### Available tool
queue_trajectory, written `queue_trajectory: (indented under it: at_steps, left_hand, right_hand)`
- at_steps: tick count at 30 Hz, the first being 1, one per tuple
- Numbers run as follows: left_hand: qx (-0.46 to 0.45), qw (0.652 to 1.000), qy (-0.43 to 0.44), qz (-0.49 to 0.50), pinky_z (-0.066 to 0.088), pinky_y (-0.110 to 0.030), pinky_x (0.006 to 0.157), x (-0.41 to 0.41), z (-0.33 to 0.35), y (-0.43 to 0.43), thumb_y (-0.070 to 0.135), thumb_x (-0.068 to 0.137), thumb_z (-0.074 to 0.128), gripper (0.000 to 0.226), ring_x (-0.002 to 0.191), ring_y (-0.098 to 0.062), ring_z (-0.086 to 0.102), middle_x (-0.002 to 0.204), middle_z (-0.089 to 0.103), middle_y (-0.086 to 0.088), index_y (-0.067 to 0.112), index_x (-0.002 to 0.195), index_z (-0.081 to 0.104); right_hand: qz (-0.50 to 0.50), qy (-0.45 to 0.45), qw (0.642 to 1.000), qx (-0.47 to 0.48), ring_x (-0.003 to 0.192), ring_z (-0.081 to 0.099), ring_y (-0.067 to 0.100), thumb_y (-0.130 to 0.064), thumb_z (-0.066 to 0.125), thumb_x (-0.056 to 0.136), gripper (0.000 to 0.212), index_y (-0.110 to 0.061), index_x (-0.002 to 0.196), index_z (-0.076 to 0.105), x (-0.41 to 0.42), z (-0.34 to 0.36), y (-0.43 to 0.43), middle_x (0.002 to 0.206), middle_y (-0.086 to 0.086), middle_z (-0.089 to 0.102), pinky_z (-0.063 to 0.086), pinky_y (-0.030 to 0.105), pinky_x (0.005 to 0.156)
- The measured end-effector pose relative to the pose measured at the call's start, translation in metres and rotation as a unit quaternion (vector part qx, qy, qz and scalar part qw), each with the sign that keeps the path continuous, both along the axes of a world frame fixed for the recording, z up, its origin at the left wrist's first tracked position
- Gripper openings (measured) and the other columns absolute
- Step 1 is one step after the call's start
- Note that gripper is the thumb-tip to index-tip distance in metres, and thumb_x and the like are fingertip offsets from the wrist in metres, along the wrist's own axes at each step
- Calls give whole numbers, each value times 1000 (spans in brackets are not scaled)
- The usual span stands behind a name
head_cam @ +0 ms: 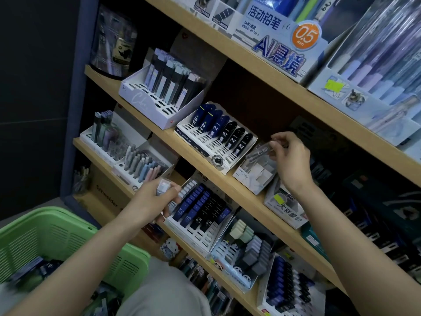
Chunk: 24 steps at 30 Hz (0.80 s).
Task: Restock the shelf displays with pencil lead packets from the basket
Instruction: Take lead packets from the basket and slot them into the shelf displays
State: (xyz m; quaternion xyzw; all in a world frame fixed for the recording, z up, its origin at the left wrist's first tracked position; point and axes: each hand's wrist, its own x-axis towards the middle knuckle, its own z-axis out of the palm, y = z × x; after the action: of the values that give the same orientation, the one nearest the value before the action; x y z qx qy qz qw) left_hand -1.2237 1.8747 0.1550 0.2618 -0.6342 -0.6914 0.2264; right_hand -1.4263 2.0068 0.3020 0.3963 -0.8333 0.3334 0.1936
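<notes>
My right hand pinches a clear pencil lead packet over a nearly empty white display box on the middle shelf. My left hand grips a few pale, clear-cased lead packets in front of the lower shelf. The green basket sits at the bottom left with dark packets inside.
Left of the empty box stands a white display of blue and black lead tubes. Below my left hand is a display of HB 0.5 packets. Wooden shelves hold several other stationery displays; a mechanical pencil box sits on the top shelf.
</notes>
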Motion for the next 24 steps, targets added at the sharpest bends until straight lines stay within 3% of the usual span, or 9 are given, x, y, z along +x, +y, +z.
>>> queue_trajectory:
  at_steps: [2,5,8,11,16,24]
  left_hand:
    - [-5,1000,-4,2,37,-22,39,0,0,-1,27,94,57,12,45,-10,48,77,69,0,17,94,64]
    - [-6,1000,-7,4,35,-21,37,1,1,0,26,94,56,13,38,-8,45,57,64,7,15,93,63]
    - [-4,1000,-9,4,34,-20,36,1,2,1,25,95,55,13,37,-7,44,52,62,9,14,93,63]
    - [-1,1000,-11,3,33,-19,35,0,3,2,25,95,54,14,34,-6,42,46,59,11,13,91,61]
    - [4,1000,-6,4,33,-17,34,0,4,3,23,96,54,14,33,-6,41,44,57,11,12,91,61]
    - [11,1000,-8,4,34,-16,34,-1,4,3,22,96,54,14,33,-4,41,44,57,11,11,92,61]
  right_hand:
    - [-7,5,1000,0,85,62,14,-9,50,97,18,-7,112,59,-4,1,1,108,10,60,55,25,77]
    - [2,-1,1000,16,89,61,13,-10,56,94,18,-8,112,61,-7,-2,2,99,4,62,55,29,81]
    - [23,-16,999,24,81,57,3,-12,63,90,16,-12,105,59,-5,-6,2,87,-4,59,49,11,70]
    - [50,-22,997,49,76,56,0,-10,68,86,12,-15,93,60,-2,-9,1,82,-8,59,46,5,67]
    - [43,22,995,91,81,56,6,-13,71,83,10,-14,91,65,-10,-15,-3,96,3,60,42,5,69]
    - [33,0,990,137,82,55,8,-18,68,87,24,-6,107,61,-13,-10,-9,101,6,59,42,3,67]
